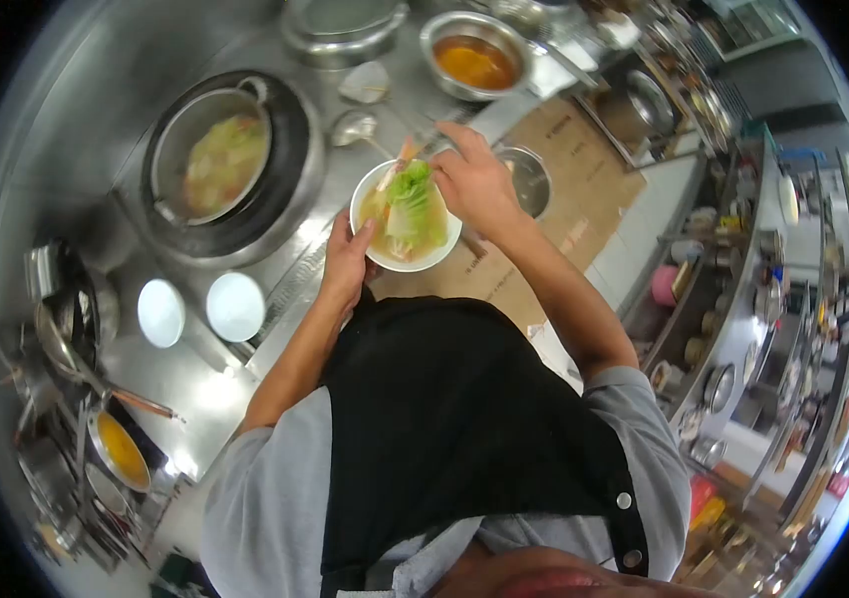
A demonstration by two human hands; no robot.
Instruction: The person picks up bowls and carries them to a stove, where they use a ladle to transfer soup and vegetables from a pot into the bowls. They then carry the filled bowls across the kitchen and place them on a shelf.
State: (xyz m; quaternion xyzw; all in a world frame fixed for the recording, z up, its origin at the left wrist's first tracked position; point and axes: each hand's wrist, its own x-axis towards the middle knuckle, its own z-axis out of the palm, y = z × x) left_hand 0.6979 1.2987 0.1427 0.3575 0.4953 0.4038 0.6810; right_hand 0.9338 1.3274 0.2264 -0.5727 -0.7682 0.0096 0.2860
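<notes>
Two small white round bowls (235,306) on shiny steel counter (190,384); round grey metal pot (176,149), vegetable soup (223,159) inside, set in wide black ring (290,149). Left hand (347,256) grasping larger white soup bowl (431,263) by its rim, held near counter edge, pale-green leafy vegetable (411,204) in broth. Right hand (479,184) at bowl's right side, fingers bent beside leaf; can't tell if gripping.
</notes>
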